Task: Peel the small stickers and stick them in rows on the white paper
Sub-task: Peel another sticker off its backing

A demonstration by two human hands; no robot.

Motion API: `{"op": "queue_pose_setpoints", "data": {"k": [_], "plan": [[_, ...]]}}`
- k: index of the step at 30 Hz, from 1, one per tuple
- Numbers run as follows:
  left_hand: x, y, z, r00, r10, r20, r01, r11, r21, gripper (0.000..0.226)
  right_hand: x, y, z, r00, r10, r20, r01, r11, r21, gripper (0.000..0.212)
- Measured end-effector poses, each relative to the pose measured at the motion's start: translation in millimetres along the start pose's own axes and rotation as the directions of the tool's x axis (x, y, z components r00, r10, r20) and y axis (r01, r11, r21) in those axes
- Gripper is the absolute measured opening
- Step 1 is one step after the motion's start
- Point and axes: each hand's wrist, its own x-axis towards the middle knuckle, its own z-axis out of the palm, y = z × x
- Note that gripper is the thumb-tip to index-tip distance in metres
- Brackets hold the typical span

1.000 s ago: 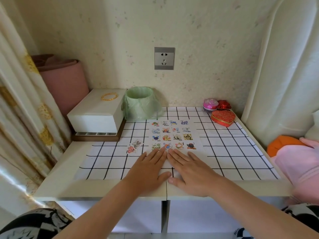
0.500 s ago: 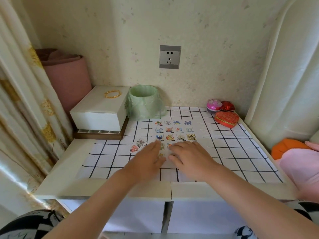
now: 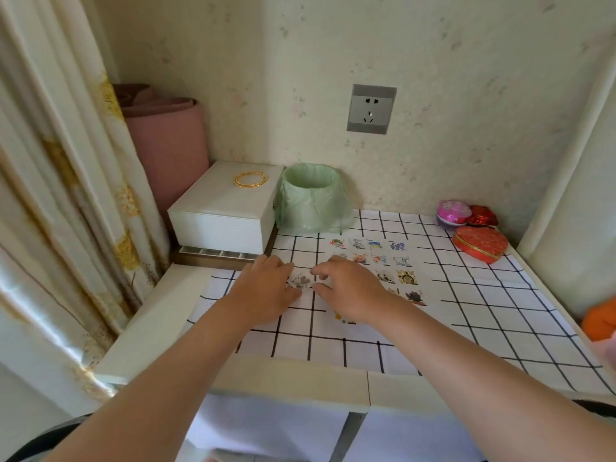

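Two arms: bare, reaching from the near edge over the black-gridded white tablecloth (image 3: 466,295).
Far left: cream curtain with gold flowers (image 3: 66,195); a rolled pink mat (image 3: 166,138) stands in the corner behind it.
Back left: white rectangular box (image 3: 226,211) with a gold bangle (image 3: 250,179) on its lid; just beside it, a small bin lined with a pale green bag (image 3: 310,198).
Left hand (image 3: 266,288): fingers bent and close together, tips at the left edge of a small loose sticker scrap (image 3: 301,281); whether they grip it cannot be told.
Right hand (image 3: 353,291): forefinger and thumb curved and parted, tips at the scrap's right edge; a pinch cannot be told.
White paper (image 3: 365,251): flat on the cloth, partly under the right hand, just right of the scrap.
Small stickers (image 3: 407,278): stuck in rows on the paper.
Right: grey wall socket (image 3: 371,108) above; round pink case (image 3: 454,211) and red heart-shaped tin (image 3: 480,243) at the back corner.
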Motion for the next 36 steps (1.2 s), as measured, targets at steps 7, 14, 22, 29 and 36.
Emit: {"op": "queue_pose_setpoints", "data": {"k": [7, 14, 22, 29, 36], "plan": [[2, -4, 8, 0.997, 0.069, -0.034, -0.068, 0.997, 0.028, 0.046, 25, 0, 10, 0.991, 0.039, 0.13, -0.026, 0.995, -0.1, 0.052], [4, -4, 12, 0.997, 0.01, -0.079, -0.026, 0.979, -0.204, 0.036, 25, 0, 9, 0.994, 0.016, 0.112, -0.017, 1.0, 0.012, 0.042], [3, 2, 4, 0.978, -0.199, -0.057, 0.105, 0.715, -0.691, 0.003, 18, -3, 4, 0.996, 0.059, 0.061, -0.078, 0.92, 0.384, 0.018], [6, 19, -15, 0.96, -0.274, 0.06, 0.179, 0.432, -0.884, 0.005, 1, 4, -23, 0.978, 0.202, 0.05, -0.184, 0.731, 0.657, 0.008], [12, 52, -24, 0.991, -0.12, 0.059, 0.114, 0.535, -0.837, 0.013, -18, 24, -39, 0.95, 0.309, 0.047, -0.237, 0.616, 0.751, 0.005]]}}
